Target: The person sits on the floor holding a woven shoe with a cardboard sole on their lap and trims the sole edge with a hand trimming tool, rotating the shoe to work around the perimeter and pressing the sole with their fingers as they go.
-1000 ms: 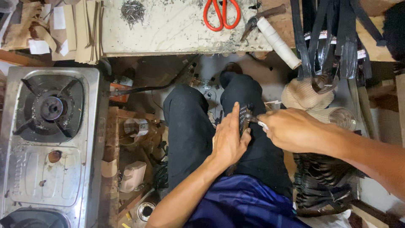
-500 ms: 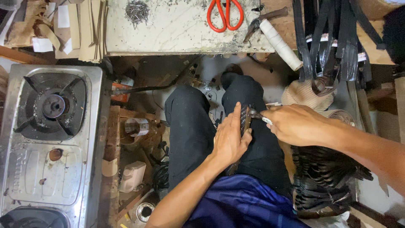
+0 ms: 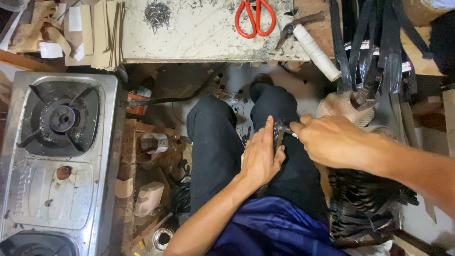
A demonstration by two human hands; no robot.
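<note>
Strap (image 3: 277, 137), dark, narrow and textured, lies on the right thigh, pinned under the left hand (image 3: 259, 159) with flat fingers; the right hand (image 3: 332, 141) pinches a small metal tool (image 3: 286, 129) against it.

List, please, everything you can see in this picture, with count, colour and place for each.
dark strip piece: one, black, on the right thigh, pressed under the left hand
small metal tool: one, silver, at the right hand's fingertips, touching the strip
scissors: one pair, red handles, on the pale slab at top
nails: one heap, grey, top of the slab
white roll: one, at the slab's right edge
gas stove: one, steel, at left
black straps: a bunch, hanging top right
cut black pieces: a pile, lower right
cardboard pieces: several, tan, top left
left hand: flat on the strip
right hand: closed around the tool
</note>
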